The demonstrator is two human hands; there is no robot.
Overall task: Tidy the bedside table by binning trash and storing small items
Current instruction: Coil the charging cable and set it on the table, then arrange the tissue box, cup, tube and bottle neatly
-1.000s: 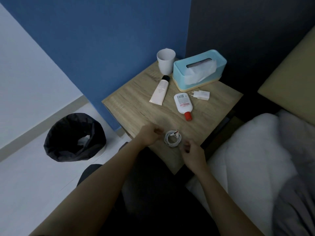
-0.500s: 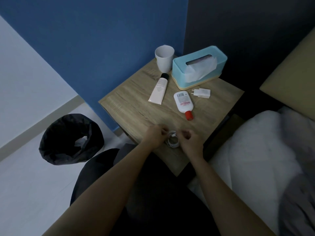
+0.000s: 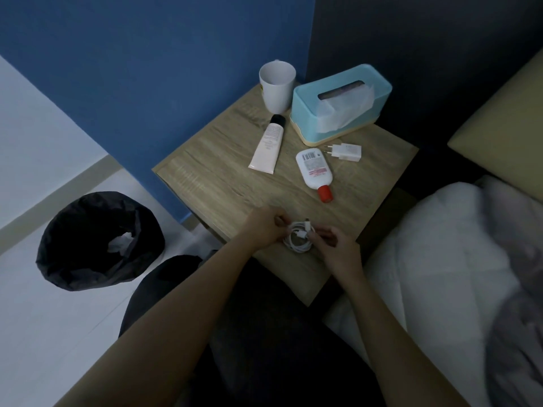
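Your left hand [image 3: 261, 229] and right hand [image 3: 338, 251] each had a grip clamped on the coiled white cable [image 3: 298, 238], curled fingers pinching the loop from opposite sides. The coil sat between the two hands, low over the near corner of the wooden surface [image 3: 205, 183]; whether it rested on the wood or was just lifted could not be told.

Beyond the coil, towards the middle of the surface, a white bottle with a red cap [image 3: 314, 171] lay on its side, cap pointing towards you. Just beside its far end lay a white charger plug [image 3: 345, 151], prongs facing left. To the left of the bottle, a cream tube with a black cap [image 3: 268, 148] lay flat, cap pointing away. At the far edge stood a pale blue tissue box [image 3: 340, 101], a tissue hanging from its slot, and a white mug [image 3: 277, 85] upright just beside it, against the blue wall [image 3: 147, 69].

On the floor to your left, well apart from the surface, stood a bin lined with a black bag [image 3: 88, 254], crumpled white paper [image 3: 119, 243] inside. White bedding [image 3: 440, 245] lay to your right.
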